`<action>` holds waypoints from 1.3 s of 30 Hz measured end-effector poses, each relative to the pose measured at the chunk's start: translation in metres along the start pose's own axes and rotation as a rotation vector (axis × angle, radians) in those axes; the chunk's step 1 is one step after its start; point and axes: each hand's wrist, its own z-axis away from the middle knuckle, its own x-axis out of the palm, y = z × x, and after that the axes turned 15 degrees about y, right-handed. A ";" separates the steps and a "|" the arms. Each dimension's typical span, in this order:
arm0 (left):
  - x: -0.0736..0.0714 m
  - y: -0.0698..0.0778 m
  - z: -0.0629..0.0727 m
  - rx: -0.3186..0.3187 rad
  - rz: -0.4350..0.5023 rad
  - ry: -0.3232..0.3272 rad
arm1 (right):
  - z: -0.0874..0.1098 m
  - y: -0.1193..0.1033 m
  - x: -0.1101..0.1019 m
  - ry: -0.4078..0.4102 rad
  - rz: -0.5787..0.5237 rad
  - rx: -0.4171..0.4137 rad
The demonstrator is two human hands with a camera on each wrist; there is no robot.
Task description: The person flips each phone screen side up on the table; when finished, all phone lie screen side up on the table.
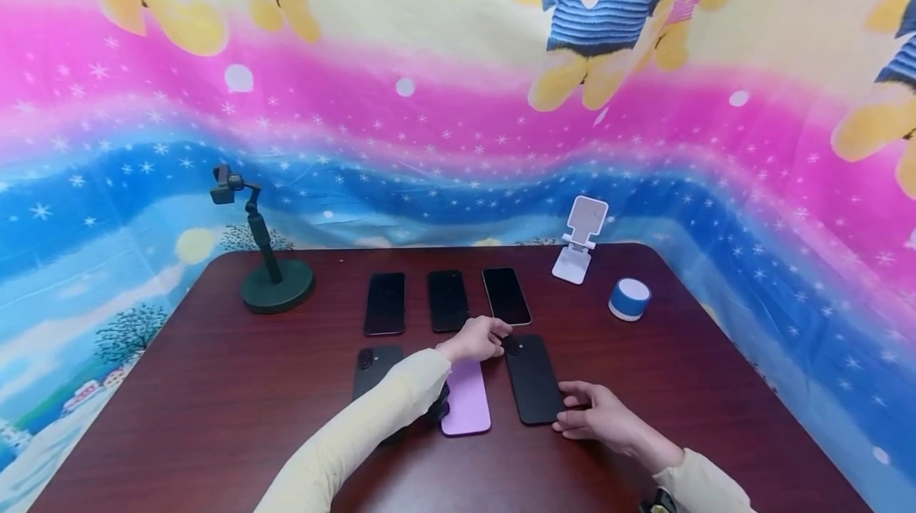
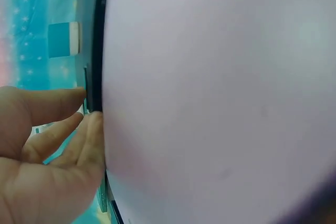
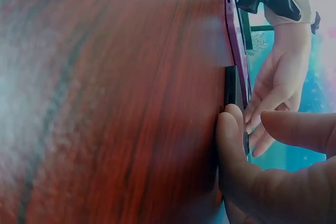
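A black phone (image 1: 535,379) lies back up on the table, its camera bump at the far left corner. My left hand (image 1: 475,340) reaches over a pink phone (image 1: 467,398), its extended fingertips right at the black phone's camera corner. On the near right edge of the black phone, my right hand (image 1: 599,419) touches with its fingertips, as the right wrist view also shows. A dark phone (image 1: 378,366) lies left of the pink one, partly hidden by my left sleeve. The pink phone's back fills most of the left wrist view.
Behind lie three phones with dark screens: a left one (image 1: 385,304), a middle one (image 1: 448,301) and a right one (image 1: 506,296). A green stand (image 1: 277,286) is at the far left, a white phone holder (image 1: 580,239) and a blue-and-white round object (image 1: 630,300) at the far right.
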 end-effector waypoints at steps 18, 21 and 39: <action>0.003 0.005 -0.001 -0.234 0.220 0.085 | -0.001 -0.001 0.010 0.072 0.053 -0.020; 0.004 0.006 -0.001 -0.255 0.283 0.104 | -0.002 -0.003 0.012 0.100 0.084 -0.019; 0.005 0.010 0.001 -0.337 0.455 0.046 | 0.002 -0.008 0.030 0.232 0.308 -0.144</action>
